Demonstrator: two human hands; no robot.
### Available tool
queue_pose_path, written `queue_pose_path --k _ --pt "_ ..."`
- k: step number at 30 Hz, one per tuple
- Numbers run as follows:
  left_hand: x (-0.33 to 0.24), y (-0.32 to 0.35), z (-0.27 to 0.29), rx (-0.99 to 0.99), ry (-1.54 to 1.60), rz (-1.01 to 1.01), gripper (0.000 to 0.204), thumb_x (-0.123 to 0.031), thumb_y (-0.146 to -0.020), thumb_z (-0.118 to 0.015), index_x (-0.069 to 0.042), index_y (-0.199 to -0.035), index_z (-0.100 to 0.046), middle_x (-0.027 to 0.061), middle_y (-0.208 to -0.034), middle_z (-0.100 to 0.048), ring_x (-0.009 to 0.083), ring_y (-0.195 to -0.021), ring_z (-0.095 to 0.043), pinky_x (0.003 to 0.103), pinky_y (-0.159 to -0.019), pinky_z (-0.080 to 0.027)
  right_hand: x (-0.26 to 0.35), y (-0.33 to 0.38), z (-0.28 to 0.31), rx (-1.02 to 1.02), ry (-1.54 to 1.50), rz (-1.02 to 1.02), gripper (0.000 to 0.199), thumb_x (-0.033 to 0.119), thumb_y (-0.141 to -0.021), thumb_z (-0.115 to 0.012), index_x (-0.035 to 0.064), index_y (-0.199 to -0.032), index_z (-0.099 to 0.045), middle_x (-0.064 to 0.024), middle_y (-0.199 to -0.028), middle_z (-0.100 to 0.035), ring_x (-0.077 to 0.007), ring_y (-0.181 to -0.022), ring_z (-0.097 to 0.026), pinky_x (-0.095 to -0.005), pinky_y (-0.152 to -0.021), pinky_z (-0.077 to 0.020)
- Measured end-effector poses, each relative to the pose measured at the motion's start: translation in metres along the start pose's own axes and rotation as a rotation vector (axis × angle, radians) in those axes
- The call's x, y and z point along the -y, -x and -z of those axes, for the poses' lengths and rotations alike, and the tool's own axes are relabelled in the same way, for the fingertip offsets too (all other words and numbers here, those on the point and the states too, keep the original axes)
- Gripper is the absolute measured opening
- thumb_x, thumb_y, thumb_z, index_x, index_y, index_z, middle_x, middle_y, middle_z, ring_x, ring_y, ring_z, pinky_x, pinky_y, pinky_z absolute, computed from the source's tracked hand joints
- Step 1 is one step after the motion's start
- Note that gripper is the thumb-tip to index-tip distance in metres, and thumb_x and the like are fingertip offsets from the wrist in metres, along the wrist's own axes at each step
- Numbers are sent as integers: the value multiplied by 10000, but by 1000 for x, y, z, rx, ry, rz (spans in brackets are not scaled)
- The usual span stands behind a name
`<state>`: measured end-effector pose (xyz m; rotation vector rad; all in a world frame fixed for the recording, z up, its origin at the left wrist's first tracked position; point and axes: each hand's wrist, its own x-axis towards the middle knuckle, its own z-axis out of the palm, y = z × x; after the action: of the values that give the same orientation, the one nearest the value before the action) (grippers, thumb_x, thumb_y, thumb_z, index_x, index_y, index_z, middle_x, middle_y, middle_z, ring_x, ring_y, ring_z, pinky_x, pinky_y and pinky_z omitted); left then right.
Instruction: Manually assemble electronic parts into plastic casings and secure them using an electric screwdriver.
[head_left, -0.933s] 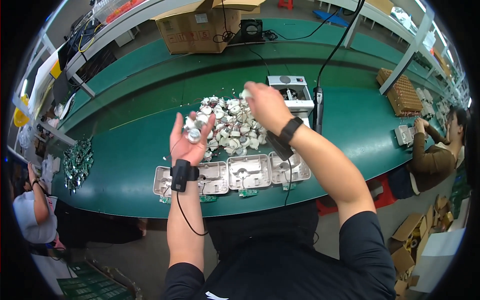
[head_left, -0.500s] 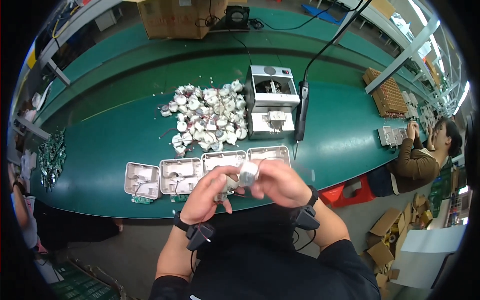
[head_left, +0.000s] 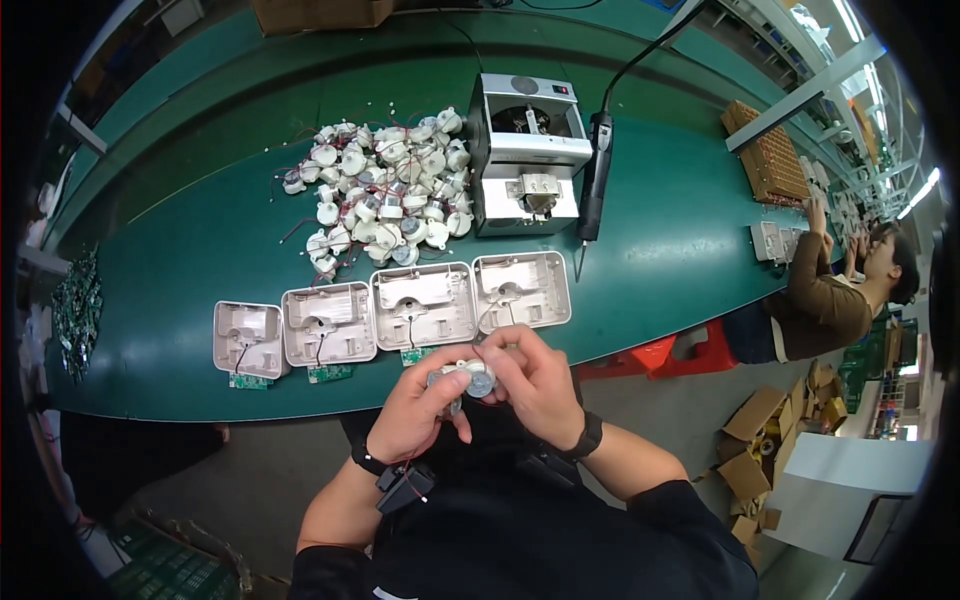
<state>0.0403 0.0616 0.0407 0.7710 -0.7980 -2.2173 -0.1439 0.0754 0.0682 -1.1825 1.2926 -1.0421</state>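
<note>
Both hands meet close to my chest, below the table's near edge. My left hand (head_left: 418,403) and my right hand (head_left: 531,376) together grip a small white round motor (head_left: 466,378) with thin wires. Just beyond them, several white plastic housings (head_left: 423,305) lie open in a row along the green table (head_left: 180,270), each with a small green circuit board at its front edge. A heap of the same white motors (head_left: 385,185) with red and black wires lies further back.
A grey box-shaped machine (head_left: 527,150) stands behind the housings, with a black electric screwdriver (head_left: 596,175) hanging on a cable beside it. Green circuit boards (head_left: 75,315) lie at the far left. Another person (head_left: 825,295) works at the table's right end.
My hands came back from the motor heap to my chest. They now hold one motor together, where 0.9 s ago they were raised over the pile.
</note>
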Motion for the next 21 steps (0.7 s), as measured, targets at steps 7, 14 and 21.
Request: queue_pose_path --k 7,14,21 --pt "2 10 4 144 268 50 326 -149 -1011 -588 -6 -1303 -573 118 -1190 -658 191 -1008 -683 276 -610 -601 2 3 10 100 369 269 213 144 -1014 -606 -22 -1141 -647 -60 -872 -670 -125 -777 -642 -286 -693 -528" --pt "5 15 -2 38 22 76 311 -86 -952 -678 -15 -1247 -608 84 -1140 -648 159 -978 -669 271 -649 -591 -16 0 15 197 -17 211 226 118 -939 -686 9 -1134 -715 -107 -989 -666 -220 -866 -662 -316 -776 -537" --pt "23 13 -9 -148 123 27 255 -80 -964 -671 -24 -1206 -612 55 -1086 -638 135 -945 -652 271 -722 -578 4 14 12 137 471 613 236 138 -863 -763 6 -1056 -734 -101 -995 -663 -262 -875 -670 -330 -767 -552"
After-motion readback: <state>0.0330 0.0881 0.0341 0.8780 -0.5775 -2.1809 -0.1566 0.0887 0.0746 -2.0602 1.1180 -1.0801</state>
